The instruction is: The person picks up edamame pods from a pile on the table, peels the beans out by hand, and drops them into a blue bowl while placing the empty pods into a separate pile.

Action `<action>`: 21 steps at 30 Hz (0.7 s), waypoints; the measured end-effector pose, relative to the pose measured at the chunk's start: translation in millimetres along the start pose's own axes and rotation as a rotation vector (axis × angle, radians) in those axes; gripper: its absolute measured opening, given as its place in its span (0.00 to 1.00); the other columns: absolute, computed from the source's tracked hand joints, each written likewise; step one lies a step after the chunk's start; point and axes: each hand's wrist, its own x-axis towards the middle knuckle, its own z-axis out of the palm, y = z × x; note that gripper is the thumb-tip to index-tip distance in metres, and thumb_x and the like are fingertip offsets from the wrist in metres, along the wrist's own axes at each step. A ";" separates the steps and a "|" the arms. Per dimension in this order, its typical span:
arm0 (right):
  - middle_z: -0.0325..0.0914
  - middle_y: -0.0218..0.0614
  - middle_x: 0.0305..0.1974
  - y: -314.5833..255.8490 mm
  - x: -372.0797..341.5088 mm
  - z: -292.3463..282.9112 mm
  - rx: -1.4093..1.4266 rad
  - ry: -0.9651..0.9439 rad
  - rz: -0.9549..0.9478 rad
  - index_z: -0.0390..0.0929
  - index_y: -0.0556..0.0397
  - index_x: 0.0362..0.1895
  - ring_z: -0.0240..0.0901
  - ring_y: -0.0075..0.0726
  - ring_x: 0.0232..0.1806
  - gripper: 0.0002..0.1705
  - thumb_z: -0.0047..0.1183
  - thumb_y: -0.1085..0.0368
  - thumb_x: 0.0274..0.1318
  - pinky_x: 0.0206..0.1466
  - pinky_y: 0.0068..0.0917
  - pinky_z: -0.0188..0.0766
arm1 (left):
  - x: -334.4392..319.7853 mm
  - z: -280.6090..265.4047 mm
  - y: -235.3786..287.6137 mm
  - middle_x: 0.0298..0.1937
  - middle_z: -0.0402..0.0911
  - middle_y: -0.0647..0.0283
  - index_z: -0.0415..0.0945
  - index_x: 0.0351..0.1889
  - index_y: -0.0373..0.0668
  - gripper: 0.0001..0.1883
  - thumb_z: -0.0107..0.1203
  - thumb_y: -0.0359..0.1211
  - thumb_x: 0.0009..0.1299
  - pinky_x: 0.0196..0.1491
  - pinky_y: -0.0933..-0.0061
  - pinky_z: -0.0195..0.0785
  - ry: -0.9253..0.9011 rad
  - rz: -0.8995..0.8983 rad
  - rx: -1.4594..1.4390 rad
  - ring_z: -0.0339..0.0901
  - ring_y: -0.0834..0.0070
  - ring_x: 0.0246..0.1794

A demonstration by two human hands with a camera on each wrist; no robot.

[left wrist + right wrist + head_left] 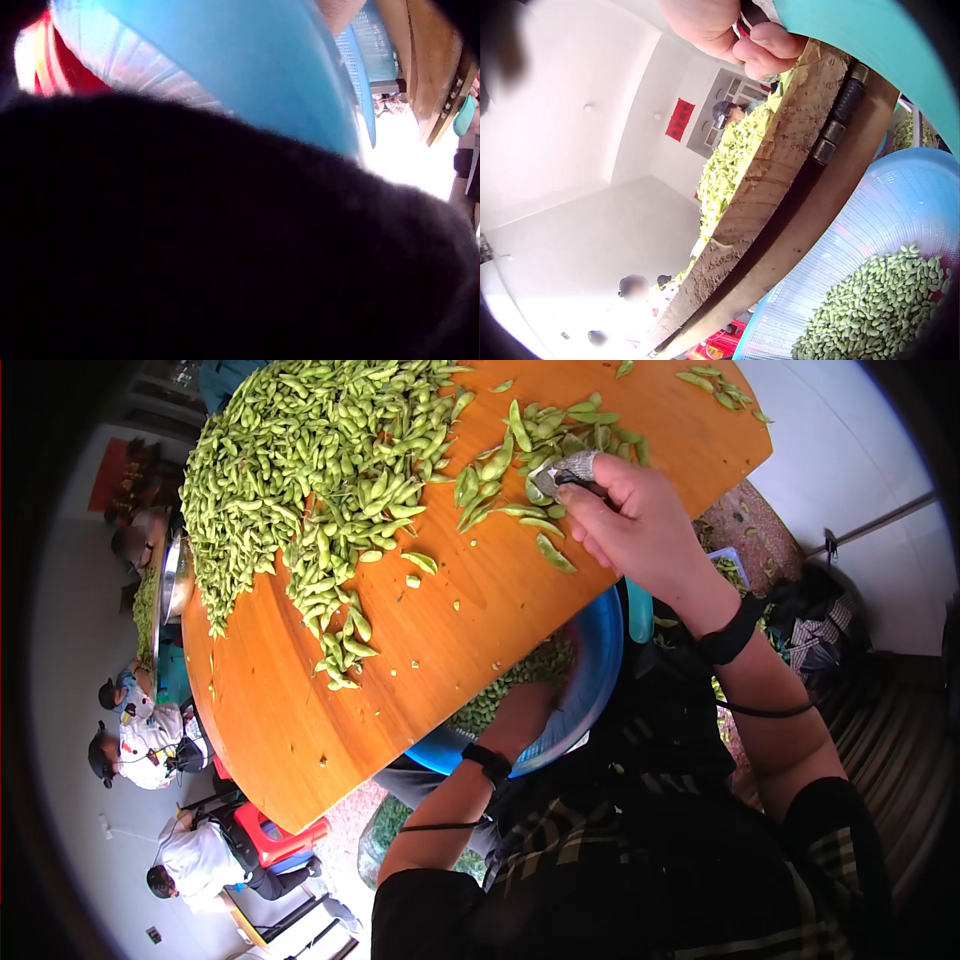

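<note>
My right hand [640, 510] is over the table among the edamame pods [490, 485], fingers curled, pinching a small dark object [580, 482]; its kind I cannot tell. Grey wrapping [575, 462] covers a fingertip there. In the right wrist view the curled fingers [769, 49] are above the table edge. My left hand [530, 710] reaches down into a blue basket [600, 670] of shelled green beans [877, 300], its fingers hidden. Black fabric blocks most of the left wrist view.
A large heap of pods [310, 470] covers the far left of the wooden table [470, 620]. A teal object [640, 610] hangs beside the right wrist. People [150, 745] are at the left, near a red stool [275, 835]. Bean crumbs dot the tabletop.
</note>
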 end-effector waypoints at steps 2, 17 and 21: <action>0.71 0.27 0.19 -2.9 -0.6 0.8 0.005 0.017 0.009 0.72 0.56 0.32 0.64 0.16 0.19 0.09 0.51 0.64 0.63 0.22 0.23 0.60 | -2.2 2.5 -2.9 0.36 0.80 0.45 0.81 0.37 0.38 0.13 0.54 0.37 0.63 0.45 0.51 0.70 -0.002 -0.021 0.046 0.77 0.45 0.41; 0.70 0.26 0.20 -3.0 -2.4 0.4 0.039 -0.015 0.043 0.68 0.55 0.31 0.62 0.14 0.17 0.10 0.50 0.64 0.65 0.19 0.20 0.58 | -113.7 -49.1 4.6 0.25 0.75 0.68 0.77 0.40 0.33 0.08 0.57 0.31 0.70 0.24 0.82 0.64 0.495 -0.436 -1.017 0.70 0.83 0.21; 0.70 0.25 0.20 -7.1 -6.0 -1.7 0.048 -0.041 0.044 0.71 0.55 0.35 0.62 0.14 0.16 0.08 0.50 0.64 0.65 0.19 0.19 0.57 | -138.7 -50.1 37.6 0.28 0.76 0.67 0.77 0.41 0.34 0.06 0.55 0.28 0.71 0.24 0.83 0.64 0.513 -0.518 -1.081 0.70 0.83 0.21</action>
